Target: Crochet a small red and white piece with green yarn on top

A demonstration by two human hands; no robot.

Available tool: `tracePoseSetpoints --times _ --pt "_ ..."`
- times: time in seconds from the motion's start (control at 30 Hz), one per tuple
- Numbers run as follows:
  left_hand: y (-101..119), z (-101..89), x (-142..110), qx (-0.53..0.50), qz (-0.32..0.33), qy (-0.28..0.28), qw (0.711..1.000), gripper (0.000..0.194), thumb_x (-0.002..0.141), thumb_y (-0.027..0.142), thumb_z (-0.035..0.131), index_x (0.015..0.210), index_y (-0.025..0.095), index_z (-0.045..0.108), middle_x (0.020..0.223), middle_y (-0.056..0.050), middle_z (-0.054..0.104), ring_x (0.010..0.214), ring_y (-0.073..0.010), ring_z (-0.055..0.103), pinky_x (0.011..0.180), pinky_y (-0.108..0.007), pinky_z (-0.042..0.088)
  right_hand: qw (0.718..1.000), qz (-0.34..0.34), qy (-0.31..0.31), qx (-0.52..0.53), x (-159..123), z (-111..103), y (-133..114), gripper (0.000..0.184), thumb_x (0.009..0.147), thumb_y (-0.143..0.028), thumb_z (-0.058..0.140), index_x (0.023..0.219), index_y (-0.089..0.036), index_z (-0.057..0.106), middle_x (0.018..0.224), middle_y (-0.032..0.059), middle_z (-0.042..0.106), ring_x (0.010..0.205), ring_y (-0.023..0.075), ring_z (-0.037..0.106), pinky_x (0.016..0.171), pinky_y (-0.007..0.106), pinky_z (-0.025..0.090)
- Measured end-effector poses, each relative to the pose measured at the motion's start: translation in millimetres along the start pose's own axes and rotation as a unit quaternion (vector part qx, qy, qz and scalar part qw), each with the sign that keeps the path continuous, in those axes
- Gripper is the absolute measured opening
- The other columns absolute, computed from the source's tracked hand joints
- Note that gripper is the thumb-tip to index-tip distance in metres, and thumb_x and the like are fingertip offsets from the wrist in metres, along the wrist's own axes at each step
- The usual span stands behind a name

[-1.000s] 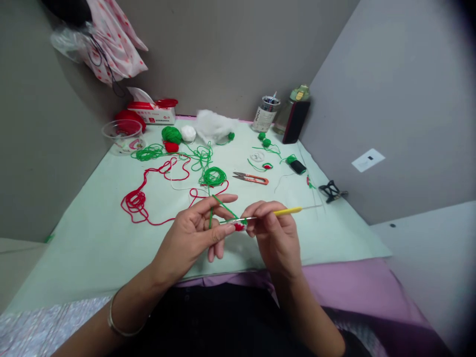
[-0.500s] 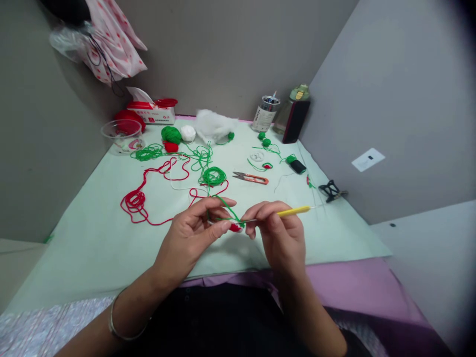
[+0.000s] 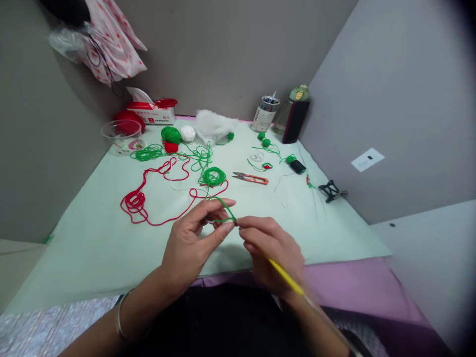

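My left hand pinches a small crocheted piece between thumb and fingers, mostly hidden by the fingertips. A strand of green yarn runs over its raised index finger down to that piece. In my right hand is a crochet hook with a yellow handle; the handle slants down toward my right forearm. The hook's tip meets the work at my left fingertips and is covered by my fingers. Beyond my hands lie a coil of green yarn and loose red yarn.
Orange-handled thread snips lie behind my hands. Toward the back are yarn balls, white stuffing, a clear tub, a tissue box, a pen holder and a bottle. A black stand is at right.
My right hand has turned and lowered, so the yellow handle swung from pointing right to pointing down toward my forearm. The red part of the crocheted piece is now out of sight.
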State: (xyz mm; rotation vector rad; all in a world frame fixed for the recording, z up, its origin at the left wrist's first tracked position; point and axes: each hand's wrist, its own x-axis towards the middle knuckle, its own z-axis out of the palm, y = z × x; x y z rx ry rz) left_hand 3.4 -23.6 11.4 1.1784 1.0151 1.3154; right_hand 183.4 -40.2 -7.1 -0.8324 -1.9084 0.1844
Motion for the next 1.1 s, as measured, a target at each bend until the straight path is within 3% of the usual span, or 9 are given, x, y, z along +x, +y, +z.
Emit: tracePoseSetpoints --times 0.1,0.2,0.3,0.37,0.57,0.67,0.8,0.97,1.1 --pt "-2.7 5.4 -3.1 -0.074 -0.044 -0.012 0.996 0.048 0.077 0.017 0.092 0.122 0.027 0.080 0.081 0.002 0.069 0.079 -0.0154 0.062 0.079 -0.025 0.051 0.998 0.004 0.024 -0.053 -8.1 8.2 3.5 0.049 0.094 -0.009 0.071 0.132 -0.039 0.073 0.111 0.0058 0.081 0.099 0.0253 0.079 0.084 0.039 0.068" --pt "-5.0 8.3 -4.8 -0.204 -0.155 -0.066 0.964 0.062 0.080 0.026 0.091 0.139 0.027 0.071 0.081 0.003 0.065 0.072 -0.0117 0.057 0.074 -0.023 0.049 0.998 0.035 0.048 -0.025 -17.3 16.6 10.3 0.058 0.089 -0.009 0.078 0.133 -0.047 0.073 0.112 0.0028 0.080 0.097 0.0256 0.078 0.084 0.041 0.069" --pt "-5.9 7.9 -4.2 -0.275 -0.236 -0.090 0.928 0.063 0.080 0.031 0.092 0.139 0.022 0.071 0.083 0.001 0.063 0.072 -0.0098 0.054 0.071 -0.021 0.046 0.997 0.038 0.071 0.019 -18.7 19.4 13.4 0.055 0.091 -0.013 0.078 0.134 -0.047 0.073 0.118 0.0040 0.077 0.099 0.0253 0.076 0.080 0.041 0.068" --pt "-5.1 6.5 -2.5 -0.284 -0.249 -0.085 0.922 0.062 0.079 0.028 0.093 0.137 0.020 0.072 0.085 0.000 0.063 0.072 -0.0091 0.053 0.069 -0.020 0.045 0.992 0.057 0.091 0.062 -14.3 17.3 11.8 0.046 0.096 -0.016 0.073 0.133 -0.044 0.074 0.117 0.0053 0.075 0.097 0.0233 0.074 0.078 0.040 0.067" --pt "1.0 -0.7 4.3 -0.234 -0.197 -0.075 0.949 0.065 0.079 0.019 0.090 0.141 0.019 0.069 0.076 0.004 0.061 0.065 -0.0092 0.051 0.063 -0.021 0.041 0.961 0.131 0.110 0.219 1.3 7.1 7.8 0.025 0.104 -0.021 0.061 0.114 -0.033 0.081 0.096 0.0056 0.077 0.084 0.0215 0.071 0.072 0.038 0.060" --pt "1.5 -3.7 5.3 -0.171 -0.149 -0.068 0.972 0.062 0.079 0.018 0.090 0.138 0.021 0.071 0.077 0.003 0.063 0.068 -0.0106 0.054 0.070 -0.023 0.044 0.925 0.188 0.124 0.305 4.6 5.9 11.3 0.019 0.103 -0.024 0.064 0.102 -0.028 0.082 0.091 0.0049 0.075 0.071 0.0177 0.067 0.063 0.034 0.056" --pt "-3.2 -2.4 3.6 -0.146 -0.118 -0.064 0.980 0.055 0.081 0.021 0.089 0.135 0.025 0.074 0.081 0.003 0.063 0.076 -0.0121 0.060 0.078 -0.024 0.048 0.877 0.234 0.108 0.405 8.0 8.7 13.4 0.018 0.103 -0.030 0.066 0.097 -0.026 0.082 0.088 0.0040 0.074 0.063 0.0146 0.064 0.056 0.030 0.054" --pt "-9.9 2.8 0.9 -0.153 -0.121 -0.084 0.977 0.050 0.083 0.026 0.089 0.132 0.025 0.076 0.086 0.002 0.065 0.087 -0.0141 0.062 0.086 -0.025 0.051 0.945 0.190 0.110 0.242 7.0 15.8 4.3 0.017 0.101 -0.025 0.068 0.104 -0.031 0.084 0.101 0.0065 0.080 0.093 0.0229 0.073 0.079 0.038 0.061" --pt "-10.0 4.4 -3.2 -0.173 -0.112 -0.071 0.976 0.040 0.089 0.022 0.084 0.128 0.030 0.078 0.087 0.004 0.066 0.088 -0.0121 0.063 0.086 -0.021 0.050 0.941 0.192 0.129 0.246 5.3 16.9 -6.0 0.026 0.104 -0.020 0.062 0.108 -0.035 0.082 0.096 0.0021 0.080 0.093 0.0210 0.073 0.084 0.037 0.060"
